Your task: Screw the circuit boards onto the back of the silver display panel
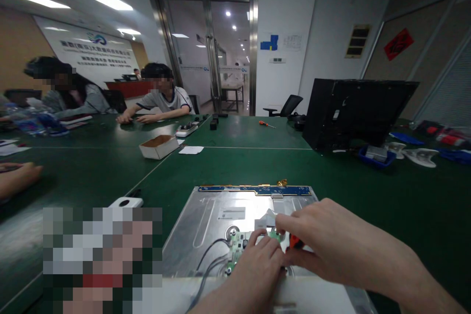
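Note:
In the head view a silver metal panel (pixel 206 225) lies on the table, with a blue circuit strip (pixel 253 190) along its far edge. A small green circuit board (pixel 237 245) sits on the panel, wires running from its left side. Across the board rests my left hand (pixel 259 260), its fingers slightly bent and apart, the thumb hidden. My right hand (pixel 316 240) is closed around an orange-and-black screwdriver handle (pixel 295 241) just right of the board; its tip is hidden. A piece of silvery tape (pixel 265 220) stands up beside the right fingertips.
A black monitor (pixel 356 113) stands at the right, near a blue tray (pixel 377 155). Farther off lie another orange screwdriver (pixel 265 123), an open cardboard box (pixel 159 147) and a power strip (pixel 186 129). Two people sit at the far left; another person's hand (pixel 20 180) shows nearer.

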A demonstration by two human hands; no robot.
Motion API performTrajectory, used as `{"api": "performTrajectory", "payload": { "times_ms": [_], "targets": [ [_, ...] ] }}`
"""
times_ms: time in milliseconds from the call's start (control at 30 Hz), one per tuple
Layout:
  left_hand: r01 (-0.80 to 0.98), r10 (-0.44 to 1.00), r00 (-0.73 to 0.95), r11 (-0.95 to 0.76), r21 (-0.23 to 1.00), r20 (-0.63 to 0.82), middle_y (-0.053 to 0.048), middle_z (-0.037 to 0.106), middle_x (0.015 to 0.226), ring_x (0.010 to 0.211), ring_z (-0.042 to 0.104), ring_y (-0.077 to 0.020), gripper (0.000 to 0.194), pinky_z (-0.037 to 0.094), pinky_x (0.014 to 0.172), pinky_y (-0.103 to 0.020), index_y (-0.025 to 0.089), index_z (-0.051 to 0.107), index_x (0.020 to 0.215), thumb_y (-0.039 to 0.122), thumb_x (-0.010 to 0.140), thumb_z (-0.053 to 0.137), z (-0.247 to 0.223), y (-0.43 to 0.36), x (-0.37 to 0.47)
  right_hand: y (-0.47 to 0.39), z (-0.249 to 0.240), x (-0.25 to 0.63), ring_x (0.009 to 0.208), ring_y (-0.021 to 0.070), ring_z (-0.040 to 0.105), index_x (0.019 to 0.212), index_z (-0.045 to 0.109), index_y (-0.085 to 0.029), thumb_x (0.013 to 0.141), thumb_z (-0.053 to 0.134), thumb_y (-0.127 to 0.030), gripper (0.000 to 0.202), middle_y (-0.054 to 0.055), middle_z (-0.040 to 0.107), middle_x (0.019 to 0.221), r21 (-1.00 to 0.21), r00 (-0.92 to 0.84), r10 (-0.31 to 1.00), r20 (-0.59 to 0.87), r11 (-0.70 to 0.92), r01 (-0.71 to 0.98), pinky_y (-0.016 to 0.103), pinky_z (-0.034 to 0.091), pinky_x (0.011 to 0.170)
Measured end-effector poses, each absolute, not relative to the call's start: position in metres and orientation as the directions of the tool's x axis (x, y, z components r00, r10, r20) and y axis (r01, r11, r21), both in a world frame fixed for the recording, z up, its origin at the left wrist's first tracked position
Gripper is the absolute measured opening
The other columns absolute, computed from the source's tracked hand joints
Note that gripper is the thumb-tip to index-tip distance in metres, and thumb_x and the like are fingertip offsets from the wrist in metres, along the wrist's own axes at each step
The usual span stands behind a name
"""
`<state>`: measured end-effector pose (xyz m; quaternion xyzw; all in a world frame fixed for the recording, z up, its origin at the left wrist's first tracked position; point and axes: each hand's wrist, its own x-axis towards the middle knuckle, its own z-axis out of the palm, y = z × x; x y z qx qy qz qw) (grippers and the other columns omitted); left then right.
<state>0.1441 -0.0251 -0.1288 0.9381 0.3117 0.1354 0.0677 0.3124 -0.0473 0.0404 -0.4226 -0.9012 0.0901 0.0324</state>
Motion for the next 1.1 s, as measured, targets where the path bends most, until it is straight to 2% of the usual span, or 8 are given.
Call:
{"api": "performTrajectory", "payload": {
  "times_ms": [133,533,767,1100],
  "targets": [
    [0.561,0.591,0.775,-0.806,0.188,0.223,-0.005,0.065,0.105,0.107,0.056,-0.0228,0.018,0.029,0.106,-0.043,0.020,0.059,0.109,0.029,0.094,0.056,-0.1297,-0.0246,0.1436,-0.0461,0.0405,0.3118,0.066,0.0168,0.060,0.093,0.059,-0.025,0.087,0.055,-0.022,0.008,-0.002,0.069,0.082,-0.194,-0.649,0.761,-0.018,0.634,0.748,0.027,0.028,0.053],
    [0.546,0.580,0.779,-0.814,0.196,0.239,-0.006,0.065,0.104,0.105,0.057,-0.0234,0.014,0.028,0.106,-0.045,0.019,0.061,0.102,0.029,0.094,0.054,-0.1337,-0.0228,0.1433,-0.0482,0.0444,0.3099,0.069,0.0184,0.061,0.097,0.058,-0.024,0.087,0.054,-0.021,0.012,0.000,0.069,0.084,-0.179,-0.627,0.778,-0.046,0.611,0.771,0.028,0.030,0.054],
    [0.556,0.582,0.785,-0.813,0.173,0.211,-0.006,0.066,0.105,0.109,0.055,-0.0229,0.016,0.028,0.106,-0.044,0.020,0.060,0.107,0.026,0.095,0.052,-0.1254,-0.0245,0.1424,-0.0505,0.0443,0.3121,0.070,0.0164,0.057,0.093,0.054,-0.023,0.084,0.054,-0.017,0.011,0.000,0.065,0.087,-0.202,-0.668,0.741,-0.061,0.647,0.736,0.028,0.032,0.055],
    [0.560,0.582,0.786,-0.813,0.157,0.210,-0.006,0.065,0.107,0.106,0.056,-0.0230,0.017,0.028,0.106,-0.044,0.019,0.059,0.108,0.029,0.095,0.054,-0.1316,-0.0223,0.1424,-0.0508,0.0425,0.3127,0.070,0.0186,0.059,0.096,0.055,-0.024,0.084,0.053,-0.019,0.013,0.000,0.066,0.084,-0.182,-0.647,0.761,-0.049,0.630,0.755,0.030,0.031,0.056]
  ]
}}
